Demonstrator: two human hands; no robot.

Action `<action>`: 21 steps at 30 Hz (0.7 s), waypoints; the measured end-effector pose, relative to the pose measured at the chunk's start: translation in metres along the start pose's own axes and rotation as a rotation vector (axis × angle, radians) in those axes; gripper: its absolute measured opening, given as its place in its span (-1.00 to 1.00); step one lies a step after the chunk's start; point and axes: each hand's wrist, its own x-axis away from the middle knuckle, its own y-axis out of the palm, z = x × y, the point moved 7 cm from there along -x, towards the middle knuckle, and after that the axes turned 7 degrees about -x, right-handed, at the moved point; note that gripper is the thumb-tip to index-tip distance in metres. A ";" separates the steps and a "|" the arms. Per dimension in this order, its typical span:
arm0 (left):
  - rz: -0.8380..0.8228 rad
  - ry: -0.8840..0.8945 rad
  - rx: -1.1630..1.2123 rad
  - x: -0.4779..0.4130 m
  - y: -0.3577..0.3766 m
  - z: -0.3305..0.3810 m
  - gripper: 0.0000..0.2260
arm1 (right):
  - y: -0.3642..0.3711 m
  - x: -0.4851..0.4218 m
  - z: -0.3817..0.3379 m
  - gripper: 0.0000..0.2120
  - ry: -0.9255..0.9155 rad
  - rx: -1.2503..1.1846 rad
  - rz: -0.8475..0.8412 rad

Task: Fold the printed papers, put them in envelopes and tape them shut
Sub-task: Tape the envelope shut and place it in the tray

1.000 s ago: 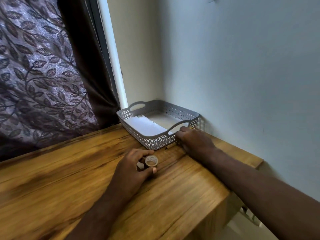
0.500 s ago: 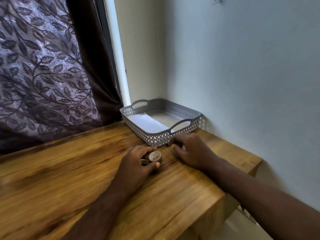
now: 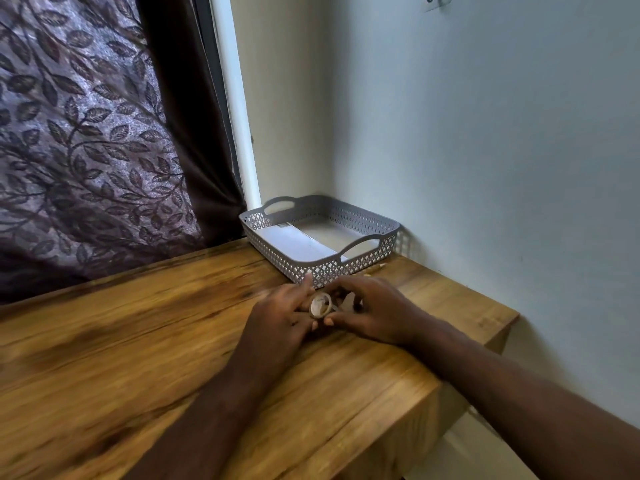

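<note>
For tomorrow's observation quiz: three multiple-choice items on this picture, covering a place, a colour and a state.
1. The basket stands:
A. on the floor
B. in the table's far corner, by the wall
C. on a chair

2. The basket is:
A. red
B. grey
C. green

3. The tape is:
A. in the basket
B. on the wall
C. held by the left hand and right hand

1 B: it sits on the wood beside the wall.
2 B: its lattice sides are grey.
3 C: fingers of both grip it.
</note>
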 end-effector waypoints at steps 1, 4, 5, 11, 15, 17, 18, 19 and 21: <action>0.017 -0.015 0.006 -0.001 -0.001 -0.001 -0.37 | -0.003 -0.001 0.004 -0.65 0.016 0.024 0.050; 0.029 -0.044 -0.020 -0.001 -0.002 -0.007 -0.43 | -0.016 0.000 0.028 -0.72 0.190 0.163 0.232; 0.020 -0.049 -0.045 -0.001 -0.002 -0.009 -0.46 | -0.018 0.000 0.037 -0.71 0.277 0.222 0.245; 0.008 -0.108 -0.124 0.001 -0.003 -0.021 -0.53 | -0.011 -0.001 0.054 -0.60 0.465 0.356 0.163; -0.010 -0.147 -0.137 0.003 -0.002 -0.025 -0.51 | -0.013 0.003 0.052 -0.49 0.497 0.348 0.176; -0.006 -0.159 -0.137 0.004 -0.003 -0.026 -0.50 | -0.016 0.005 0.051 -0.41 0.527 0.326 0.201; -0.003 -0.157 -0.142 0.004 -0.004 -0.026 -0.51 | -0.018 0.007 0.052 -0.35 0.543 0.336 0.205; 0.001 -0.155 -0.148 0.004 -0.004 -0.025 -0.51 | -0.018 0.008 0.054 -0.28 0.563 0.358 0.194; -0.002 -0.156 -0.153 0.004 -0.004 -0.025 -0.51 | -0.016 0.009 0.055 -0.16 0.593 0.405 0.154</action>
